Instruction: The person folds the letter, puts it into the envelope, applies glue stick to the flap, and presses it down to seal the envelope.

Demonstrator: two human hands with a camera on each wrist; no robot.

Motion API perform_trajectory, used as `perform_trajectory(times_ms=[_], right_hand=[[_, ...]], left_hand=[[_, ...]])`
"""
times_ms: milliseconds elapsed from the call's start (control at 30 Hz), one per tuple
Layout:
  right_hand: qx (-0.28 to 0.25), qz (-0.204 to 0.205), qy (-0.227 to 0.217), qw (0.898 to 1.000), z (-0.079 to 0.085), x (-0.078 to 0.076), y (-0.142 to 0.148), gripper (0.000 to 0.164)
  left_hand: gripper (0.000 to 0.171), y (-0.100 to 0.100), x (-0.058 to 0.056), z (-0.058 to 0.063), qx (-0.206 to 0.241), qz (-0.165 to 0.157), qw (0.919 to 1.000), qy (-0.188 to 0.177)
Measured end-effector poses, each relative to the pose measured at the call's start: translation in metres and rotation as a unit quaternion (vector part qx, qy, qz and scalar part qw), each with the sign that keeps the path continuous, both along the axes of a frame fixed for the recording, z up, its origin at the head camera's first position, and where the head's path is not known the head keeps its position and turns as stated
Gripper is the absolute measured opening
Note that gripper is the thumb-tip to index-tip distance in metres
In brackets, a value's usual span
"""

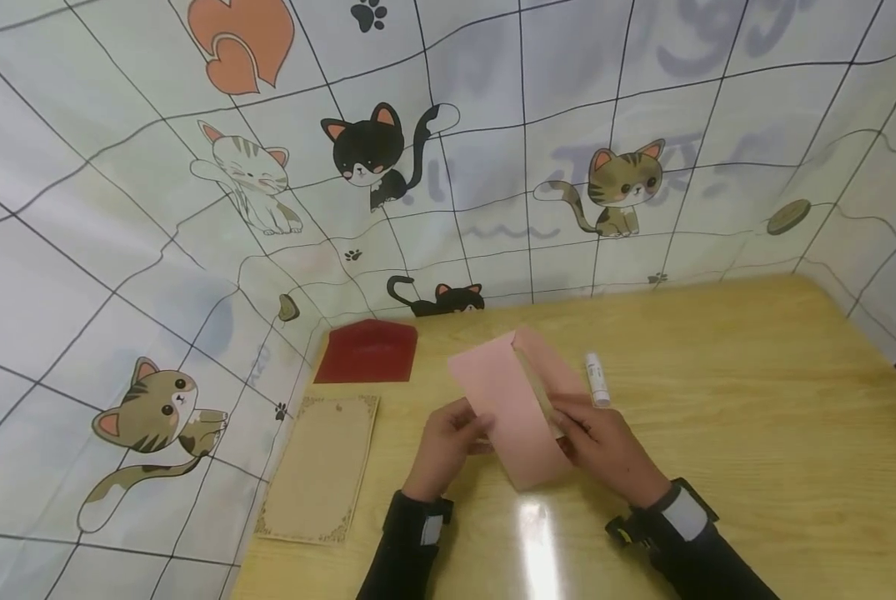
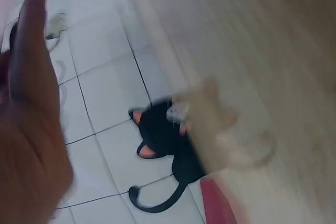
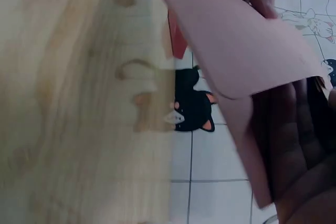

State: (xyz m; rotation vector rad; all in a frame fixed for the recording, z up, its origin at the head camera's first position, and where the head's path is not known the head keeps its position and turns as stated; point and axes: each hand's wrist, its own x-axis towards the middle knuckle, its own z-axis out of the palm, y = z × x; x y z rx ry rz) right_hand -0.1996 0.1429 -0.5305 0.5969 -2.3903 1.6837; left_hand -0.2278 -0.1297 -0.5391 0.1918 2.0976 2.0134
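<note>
A pink envelope (image 1: 503, 408) is held tilted above the table between both hands, its flap side opened out to the right. A narrow beige strip, apparently paper (image 1: 535, 379), shows in its opening. My left hand (image 1: 445, 446) pinches the envelope's left edge, thumb on the front face. At the right side, my right hand (image 1: 613, 446) grips the envelope by its opening, thumb on top. In the right wrist view, its fingers (image 3: 291, 135) lie beneath the pink sheet, partly in shadow. Only part of the left hand (image 2: 31, 124) shows in the left wrist view.
A white glue stick (image 1: 598, 379) lies right of the envelope. At the back left lies a red envelope (image 1: 368, 354), and nearer, a beige sheet (image 1: 320, 467) with an ornamental border. A cat-printed curtain (image 1: 485, 192) stands behind the wooden table (image 1: 763, 433).
</note>
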Motion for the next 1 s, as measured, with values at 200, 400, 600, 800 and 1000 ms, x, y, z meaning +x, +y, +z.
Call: perform_trajectory(times_ms=[200,400,600,800,1000], right_hand=[[0.042,-0.020,0.022,0.999,0.006,-0.001,0.008,0.043],[0.035,-0.014,0.044,0.998,0.010,-0.002,0.009,0.037],[0.006,0.056,-0.005,0.998,0.017,-0.003,0.015,0.035],[-0.014,0.072,-0.122,0.990,0.022,-0.004,0.018,0.035],[0.023,0.052,-0.137,0.989,0.022,-0.005,0.014,0.024]], left_hand=[[0.019,0.003,0.002,0.006,-0.012,0.007,0.9999,0.009],[0.018,0.003,0.003,0.006,0.009,0.005,0.9999,-0.006],[0.018,0.001,0.004,0.007,0.017,-0.006,0.9997,-0.019],[0.020,0.000,0.004,0.005,0.022,-0.016,0.9994,-0.022],[0.022,-0.001,0.004,0.003,0.026,-0.037,0.9988,-0.018]])
